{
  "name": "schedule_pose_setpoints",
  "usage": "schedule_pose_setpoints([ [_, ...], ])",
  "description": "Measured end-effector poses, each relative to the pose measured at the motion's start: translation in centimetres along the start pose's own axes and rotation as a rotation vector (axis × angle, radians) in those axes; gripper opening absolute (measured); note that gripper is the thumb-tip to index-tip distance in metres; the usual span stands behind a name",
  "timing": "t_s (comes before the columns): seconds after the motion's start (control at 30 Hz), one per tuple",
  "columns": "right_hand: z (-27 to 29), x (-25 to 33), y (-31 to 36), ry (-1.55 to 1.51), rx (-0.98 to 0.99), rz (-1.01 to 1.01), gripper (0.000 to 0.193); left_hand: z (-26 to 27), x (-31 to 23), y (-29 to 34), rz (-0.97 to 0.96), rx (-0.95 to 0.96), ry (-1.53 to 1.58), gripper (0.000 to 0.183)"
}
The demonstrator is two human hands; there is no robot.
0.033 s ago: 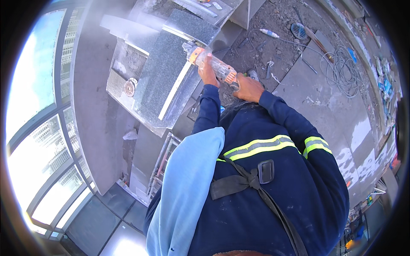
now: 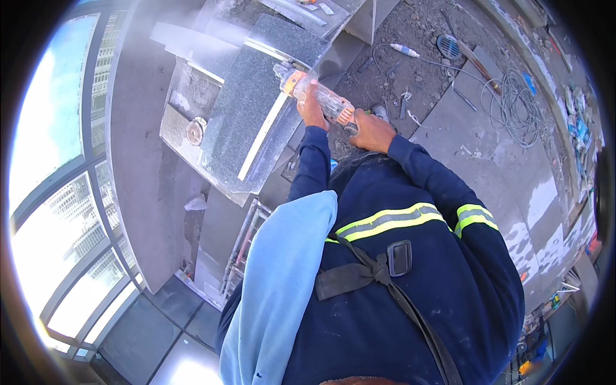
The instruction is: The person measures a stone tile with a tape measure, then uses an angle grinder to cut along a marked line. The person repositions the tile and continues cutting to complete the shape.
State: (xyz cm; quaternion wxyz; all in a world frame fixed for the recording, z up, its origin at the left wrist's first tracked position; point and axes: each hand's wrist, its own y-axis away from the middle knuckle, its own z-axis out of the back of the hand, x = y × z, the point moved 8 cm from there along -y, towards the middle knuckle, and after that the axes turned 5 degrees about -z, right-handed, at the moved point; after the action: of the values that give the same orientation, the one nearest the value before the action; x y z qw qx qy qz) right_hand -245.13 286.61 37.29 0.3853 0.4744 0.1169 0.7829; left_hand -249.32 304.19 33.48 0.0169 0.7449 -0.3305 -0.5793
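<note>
Both my hands are on a dusty orange-and-grey angle grinder (image 2: 332, 104). My left hand (image 2: 312, 110) wraps its body near the head, while my right hand (image 2: 373, 131) grips the rear end. The grinder's head rests at or just over a speckled dark grey stone slab (image 2: 240, 109); its disc is hard to make out. Close to the head, a pale straight strip (image 2: 262, 137) lies along the slab. A second pale strip (image 2: 273, 51) crosses farther up. Whitish dust (image 2: 208, 40) drifts off toward the far left. A round disc (image 2: 196, 131) lies beside the slab.
Rubble-strewn ground (image 2: 417, 83) spreads at the far right, with a cable connector (image 2: 404, 50), a coiled grey cable (image 2: 518, 112) and a round blue-grey grate (image 2: 448, 46). Tall windows (image 2: 64, 186) line the left. A metal frame (image 2: 242, 247) stands below the slab. My shoe (image 2: 380, 112) shows near my right hand.
</note>
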Motion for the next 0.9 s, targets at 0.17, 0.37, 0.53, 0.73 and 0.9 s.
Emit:
schedule_pose_setpoints([
  [0.17,-0.3,-0.2,-1.8,0.009,0.006,-0.021,0.059,-0.4,0.0,-1.2,0.003,0.004,0.011,0.039],
  [0.37,0.1,-0.7,0.2,-0.006,-0.008,-0.021,0.057,0.0,0.9,0.1,0.020,-0.040,0.021,0.036],
  [0.53,0.5,-0.4,0.9,0.001,-0.027,-0.010,0.056,0.0,1.1,0.6,-0.001,-0.038,0.037,0.037],
  [0.73,0.0,-0.3,-0.7,0.011,0.003,-0.010,0.057,0.1,0.8,-0.5,-0.013,-0.021,0.018,0.038],
  [0.9,0.0,-0.2,-1.1,0.006,-0.026,0.004,0.055,0.3,0.8,-1.2,-0.002,-0.039,-0.011,0.041],
])
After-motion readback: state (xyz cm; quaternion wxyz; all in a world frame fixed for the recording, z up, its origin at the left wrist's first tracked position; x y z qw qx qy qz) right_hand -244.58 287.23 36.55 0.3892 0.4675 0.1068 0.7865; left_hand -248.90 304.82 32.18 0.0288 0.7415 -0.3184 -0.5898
